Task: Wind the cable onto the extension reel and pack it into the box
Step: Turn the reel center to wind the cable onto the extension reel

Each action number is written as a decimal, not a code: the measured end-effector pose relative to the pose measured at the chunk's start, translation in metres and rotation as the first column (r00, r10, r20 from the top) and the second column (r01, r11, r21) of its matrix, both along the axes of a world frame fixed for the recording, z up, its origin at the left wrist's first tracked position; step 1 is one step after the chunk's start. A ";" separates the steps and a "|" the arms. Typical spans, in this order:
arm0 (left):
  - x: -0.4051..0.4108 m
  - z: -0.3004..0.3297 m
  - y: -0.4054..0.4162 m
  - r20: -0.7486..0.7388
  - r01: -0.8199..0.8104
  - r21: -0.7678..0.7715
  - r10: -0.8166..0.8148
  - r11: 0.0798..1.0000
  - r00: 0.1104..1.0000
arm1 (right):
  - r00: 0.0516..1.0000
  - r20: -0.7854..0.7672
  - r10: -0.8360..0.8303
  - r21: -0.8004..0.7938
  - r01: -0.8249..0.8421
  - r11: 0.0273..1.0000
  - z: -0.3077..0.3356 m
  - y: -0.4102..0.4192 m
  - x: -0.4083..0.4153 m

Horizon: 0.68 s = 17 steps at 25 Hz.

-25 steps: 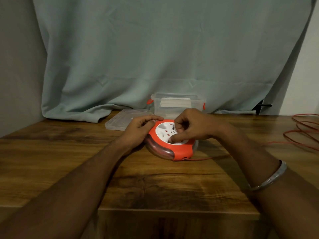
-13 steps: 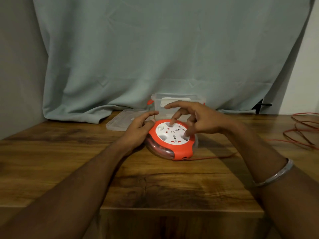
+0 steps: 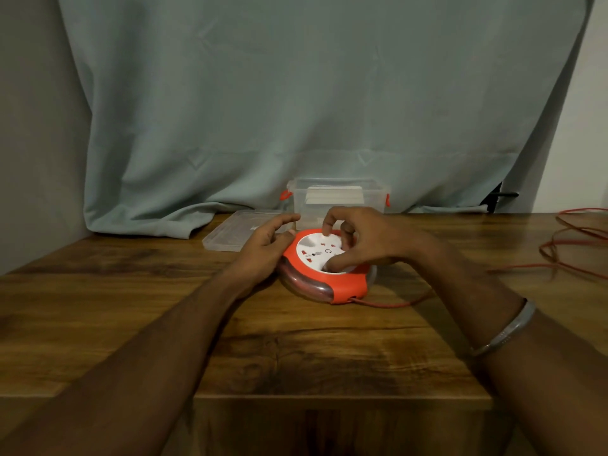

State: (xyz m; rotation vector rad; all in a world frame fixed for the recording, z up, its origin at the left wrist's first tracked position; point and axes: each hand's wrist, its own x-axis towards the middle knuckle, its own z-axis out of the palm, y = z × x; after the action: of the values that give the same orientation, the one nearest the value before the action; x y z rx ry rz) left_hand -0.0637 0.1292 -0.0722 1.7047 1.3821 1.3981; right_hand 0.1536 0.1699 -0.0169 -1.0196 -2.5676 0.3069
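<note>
An orange extension reel [image 3: 342, 284] with a white socket disc [image 3: 317, 250] lies flat on the wooden table [image 3: 296, 350]. My left hand [image 3: 266, 245] rests against its left rim, fingers loosely curved. My right hand [image 3: 362, 241] grips the white disc, thumb at its near edge and fingertips at its far edge. A thin orange cable [image 3: 391, 304] leaves the reel's front and runs right to loose loops [image 3: 572, 245] at the table's right edge. The clear plastic box [image 3: 339, 199] stands open just behind the reel.
The box's clear lid [image 3: 233, 230] lies flat to the left of the box. A grey-green curtain [image 3: 312, 110] hangs behind the table. A white card shows inside the box. A metal bangle [image 3: 503, 330] sits on my right wrist.
My right hand has turned on the white disc: from a curled grip, through spread fingers, to thumb near and fingers far. The cable on the table has shifted. My left hand stays put.
</note>
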 end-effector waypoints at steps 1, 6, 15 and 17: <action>0.000 0.000 0.000 -0.001 -0.001 0.000 0.001 1.000 1.000 | 1.000 0.008 -0.030 0.036 0.030 0.999 -0.001 -0.002 -0.003; 0.001 0.001 -0.002 -0.010 0.005 0.002 -0.005 1.000 1.000 | 0.998 -0.018 -0.056 0.134 0.058 0.989 -0.006 -0.005 -0.014; 0.003 0.001 -0.004 -0.005 0.038 -0.017 -0.038 0.999 0.999 | 0.989 -0.087 0.123 -0.141 -0.134 0.981 0.009 0.007 0.013; 0.004 0.002 -0.005 -0.015 0.044 -0.019 -0.044 0.999 0.999 | 0.994 -0.034 0.106 -0.178 -0.110 0.978 0.008 0.013 0.015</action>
State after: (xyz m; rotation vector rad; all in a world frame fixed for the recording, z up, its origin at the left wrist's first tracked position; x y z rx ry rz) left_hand -0.0602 0.1238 -0.0698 1.7271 1.3536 1.3463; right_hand 0.1688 0.1830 -0.0088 -0.9313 -2.6157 0.5858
